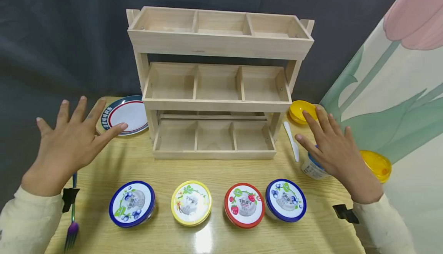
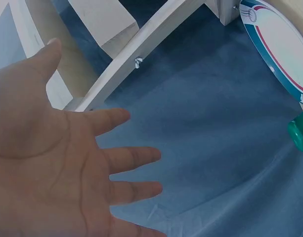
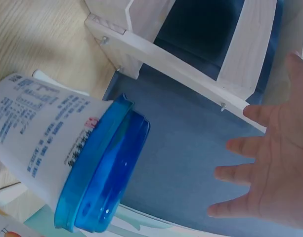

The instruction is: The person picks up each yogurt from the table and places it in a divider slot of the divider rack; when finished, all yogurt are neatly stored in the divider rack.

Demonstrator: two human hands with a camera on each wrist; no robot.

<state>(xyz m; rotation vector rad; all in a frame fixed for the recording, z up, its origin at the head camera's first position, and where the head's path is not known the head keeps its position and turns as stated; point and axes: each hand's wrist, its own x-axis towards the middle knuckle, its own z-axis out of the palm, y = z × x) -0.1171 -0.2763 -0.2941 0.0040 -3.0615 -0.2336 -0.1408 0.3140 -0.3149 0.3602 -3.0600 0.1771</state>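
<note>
My left hand (image 1: 65, 142) hangs in the air with its fingers spread, holding nothing, left of a three-tier wooden rack (image 1: 214, 155). Behind its thumb lies a white plate (image 1: 133, 112) with a dark blue rim. My right hand (image 1: 332, 150) is likewise spread and bare, right of the rack. Partly hidden under it stands a white tub (image 3: 47, 133) with a blue lid. Along the table's front stand a blue-lidded cup (image 1: 132, 204), a yellow-lidded cup (image 1: 191, 203), a red-lidded cup (image 1: 244, 205) and another blue-lidded cup (image 1: 285, 200); neither hand touches them.
A yellow bowl (image 1: 302, 112) and a white plastic knife (image 1: 291, 140) lie right of the rack. Another yellow container (image 1: 377, 165) is beyond the right wrist. A purple-headed fork (image 1: 72, 233) lies by the left sleeve. A green cap (image 2: 300, 131) shows near the plate.
</note>
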